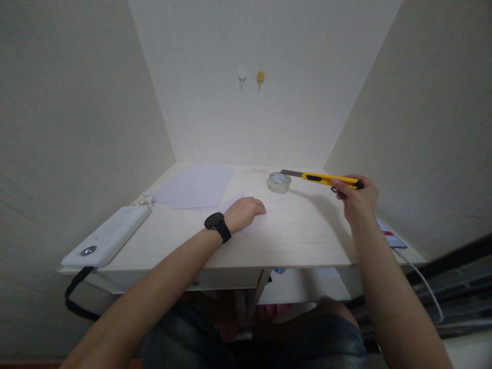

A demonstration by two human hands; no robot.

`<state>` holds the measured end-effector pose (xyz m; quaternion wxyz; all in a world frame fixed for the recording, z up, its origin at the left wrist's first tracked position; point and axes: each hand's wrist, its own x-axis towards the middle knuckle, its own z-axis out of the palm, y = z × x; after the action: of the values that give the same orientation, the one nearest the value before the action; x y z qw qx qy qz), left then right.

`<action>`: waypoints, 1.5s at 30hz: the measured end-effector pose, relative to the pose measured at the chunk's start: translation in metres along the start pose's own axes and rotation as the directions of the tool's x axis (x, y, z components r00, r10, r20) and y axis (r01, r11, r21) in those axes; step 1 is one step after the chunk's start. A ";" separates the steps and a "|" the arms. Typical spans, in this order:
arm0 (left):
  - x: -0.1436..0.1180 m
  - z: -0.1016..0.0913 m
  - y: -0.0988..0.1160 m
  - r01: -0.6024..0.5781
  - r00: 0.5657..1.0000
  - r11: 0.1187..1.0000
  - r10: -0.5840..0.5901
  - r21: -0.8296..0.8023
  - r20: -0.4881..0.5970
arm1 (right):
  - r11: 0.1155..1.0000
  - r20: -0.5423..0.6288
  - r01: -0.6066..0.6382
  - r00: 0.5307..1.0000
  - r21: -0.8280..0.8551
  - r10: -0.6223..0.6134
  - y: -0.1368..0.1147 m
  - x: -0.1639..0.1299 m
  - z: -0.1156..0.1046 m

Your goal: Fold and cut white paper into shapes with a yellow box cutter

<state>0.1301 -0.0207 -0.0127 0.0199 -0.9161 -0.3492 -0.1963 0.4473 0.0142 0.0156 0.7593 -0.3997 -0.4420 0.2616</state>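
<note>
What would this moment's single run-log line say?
right hand: holds yellow utility knife raised, blade out | left hand: flat on paper piece | tape roll: on desk, beneath the blade

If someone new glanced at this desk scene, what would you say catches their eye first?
Most striking is the yellow utility knife, blade extended, held above the desk in the right hand just right of a roll of clear tape. Next comes the left hand, a black watch on its wrist, resting flat on a sheet of paper at mid-desk. A white power bank lies at the desk's left edge.
</note>
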 end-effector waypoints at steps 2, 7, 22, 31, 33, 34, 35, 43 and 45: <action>-0.002 0.000 -0.003 -0.003 1.000 1.000 0.003 -0.016 -0.001 | 0.994 0.018 -0.039 0.999 0.097 0.038 -0.006 0.010 0.009; -0.005 0.003 -0.005 0.005 1.000 0.999 -0.006 -0.050 -0.024 | 0.956 0.145 -0.245 0.964 0.159 0.223 -0.001 0.032 0.050; 0.001 -0.002 -0.002 0.085 0.990 0.979 -0.103 -0.185 -0.092 | 0.865 0.315 -0.465 0.863 0.189 0.395 0.037 0.016 0.075; 0.005 -0.005 0.012 0.441 0.834 0.735 -0.547 -0.516 -0.066 | 0.905 0.391 -0.357 0.886 0.232 0.249 0.004 -0.022 0.099; 0.005 -0.004 0.010 0.464 0.807 0.667 -0.590 -0.583 -0.033 | 0.912 0.429 -0.351 0.872 0.213 0.236 0.004 -0.026 0.099; 0.005 -0.004 0.009 0.468 0.795 0.631 -0.607 -0.619 -0.017 | 0.918 0.465 -0.350 0.854 0.185 0.232 0.005 -0.027 0.098; 0.005 -0.004 0.008 0.467 0.785 0.597 -0.620 -0.653 -0.005 | 0.926 0.512 -0.348 0.828 0.146 0.230 0.005 -0.029 0.097; 0.017 -0.005 0.014 0.361 0.842 0.513 -0.538 -0.779 0.037 | 0.933 0.763 -0.355 0.585 -0.064 0.276 0.007 -0.046 0.097; 0.019 -0.004 0.016 0.366 0.856 0.558 -0.516 -0.745 0.033 | 0.918 0.753 -0.392 0.584 -0.066 0.304 0.011 -0.049 0.095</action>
<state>0.1515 -0.0213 0.0000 -0.3628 -0.7054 -0.4568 -0.4027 0.3401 0.0187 0.0113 0.4626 -0.2931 -0.6131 0.5694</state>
